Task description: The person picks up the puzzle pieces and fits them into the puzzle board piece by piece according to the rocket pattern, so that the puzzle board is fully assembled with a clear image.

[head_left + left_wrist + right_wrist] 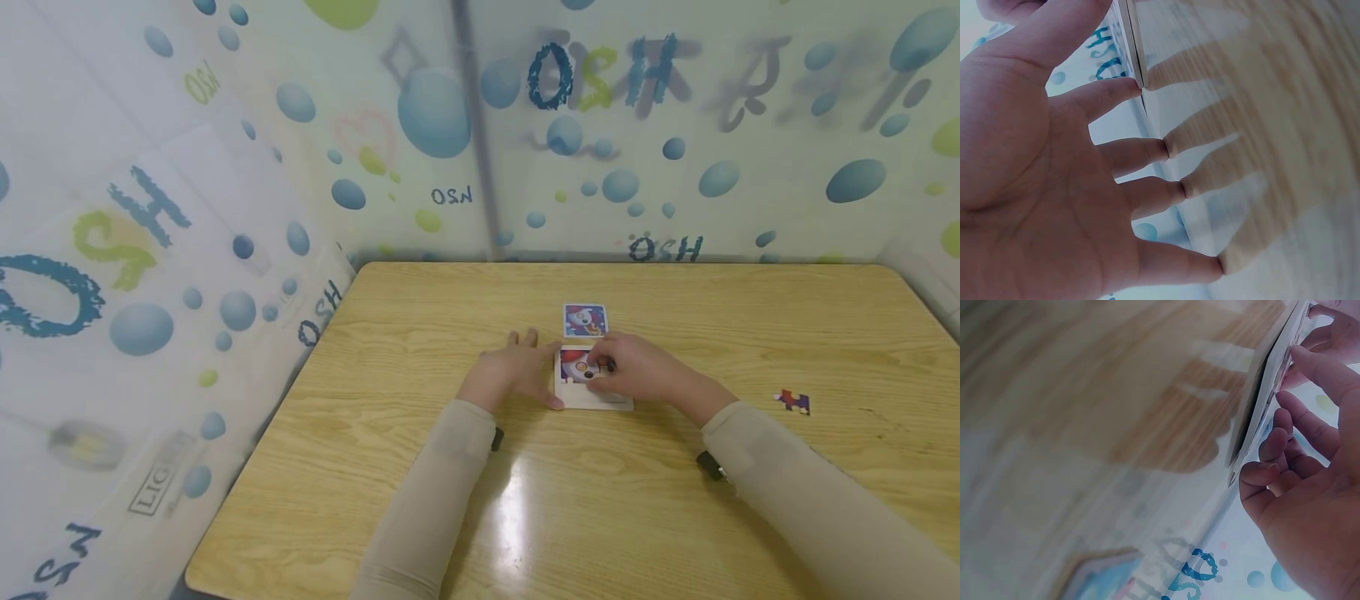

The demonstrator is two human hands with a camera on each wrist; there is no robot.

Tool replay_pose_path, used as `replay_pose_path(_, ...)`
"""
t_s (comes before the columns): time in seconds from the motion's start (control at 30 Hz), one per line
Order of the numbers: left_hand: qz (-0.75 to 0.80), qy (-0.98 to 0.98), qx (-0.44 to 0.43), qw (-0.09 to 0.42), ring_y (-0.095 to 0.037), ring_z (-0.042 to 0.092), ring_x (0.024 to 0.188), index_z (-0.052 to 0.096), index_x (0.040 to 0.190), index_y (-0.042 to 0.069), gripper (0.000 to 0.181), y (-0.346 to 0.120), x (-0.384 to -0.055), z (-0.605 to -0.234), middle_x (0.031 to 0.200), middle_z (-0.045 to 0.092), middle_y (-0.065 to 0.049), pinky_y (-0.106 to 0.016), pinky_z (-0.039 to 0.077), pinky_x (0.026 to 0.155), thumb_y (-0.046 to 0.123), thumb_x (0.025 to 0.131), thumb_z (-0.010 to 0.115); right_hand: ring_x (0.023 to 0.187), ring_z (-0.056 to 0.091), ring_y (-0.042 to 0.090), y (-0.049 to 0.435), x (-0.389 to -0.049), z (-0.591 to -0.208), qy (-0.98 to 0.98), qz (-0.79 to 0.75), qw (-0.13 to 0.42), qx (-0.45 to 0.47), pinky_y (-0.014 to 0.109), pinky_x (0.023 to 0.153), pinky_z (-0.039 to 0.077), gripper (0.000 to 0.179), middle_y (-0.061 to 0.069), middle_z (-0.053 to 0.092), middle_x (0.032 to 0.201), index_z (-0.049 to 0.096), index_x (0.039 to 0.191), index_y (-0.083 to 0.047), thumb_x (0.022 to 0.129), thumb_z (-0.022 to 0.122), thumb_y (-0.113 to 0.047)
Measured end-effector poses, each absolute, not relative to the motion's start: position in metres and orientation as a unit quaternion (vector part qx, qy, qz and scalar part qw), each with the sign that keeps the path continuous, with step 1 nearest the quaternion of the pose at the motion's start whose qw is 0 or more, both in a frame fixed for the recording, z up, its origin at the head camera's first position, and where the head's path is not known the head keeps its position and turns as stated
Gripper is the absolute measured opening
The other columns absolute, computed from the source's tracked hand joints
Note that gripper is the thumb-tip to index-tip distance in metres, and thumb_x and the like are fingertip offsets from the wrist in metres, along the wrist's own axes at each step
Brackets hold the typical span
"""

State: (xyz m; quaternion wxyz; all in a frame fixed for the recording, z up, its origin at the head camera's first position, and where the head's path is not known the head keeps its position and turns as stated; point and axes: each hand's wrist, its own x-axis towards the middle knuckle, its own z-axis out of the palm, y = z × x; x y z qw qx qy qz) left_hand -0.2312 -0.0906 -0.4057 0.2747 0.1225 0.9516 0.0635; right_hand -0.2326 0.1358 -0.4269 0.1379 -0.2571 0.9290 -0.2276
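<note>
A white puzzle tray (pixel 592 400) lies on the table with a colourful picture of joined puzzle pieces (pixel 573 367) filling its upper part. My left hand (pixel 517 372) is spread at the tray's left side, thumb by the lower left corner. In the left wrist view, its straight fingertips (pixel 1175 190) rest on the table and the index finger touches the tray edge. Over the right part of the picture, my right hand (pixel 637 367) pinches a puzzle piece between thumb and index finger, mostly hidden by the hand. Its other fingers (pixel 1272 447) are curled beside the tray.
Just beyond the tray lies a square picture card (pixel 585 320) with a similar image. Loose red and purple puzzle pieces (pixel 792 402) lie to the right on the wooden table (pixel 375 483). A patterned curtain (pixel 525 167) stands behind the far edge.
</note>
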Motion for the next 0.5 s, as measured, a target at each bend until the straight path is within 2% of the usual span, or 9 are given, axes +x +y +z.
replay_pose_path(0.5, 0.066, 0.952, 0.125, 0.273, -0.039, 0.001, 0.169, 0.021, 0.17, 0.043, 0.107, -0.091, -0.2316, -0.4066, 0.182, 0.003, -0.007, -0.083, 0.019, 0.124, 0.066, 0.084, 0.081, 0.095, 0.06, 0.02, 0.1363, -0.2331, -0.4269, 0.925, -0.239, 0.144, -0.257, 0.039, 0.085, 0.056, 0.031, 0.008, 0.069, 0.11, 0.075, 0.117, -0.007, 0.095, 0.081, -0.029)
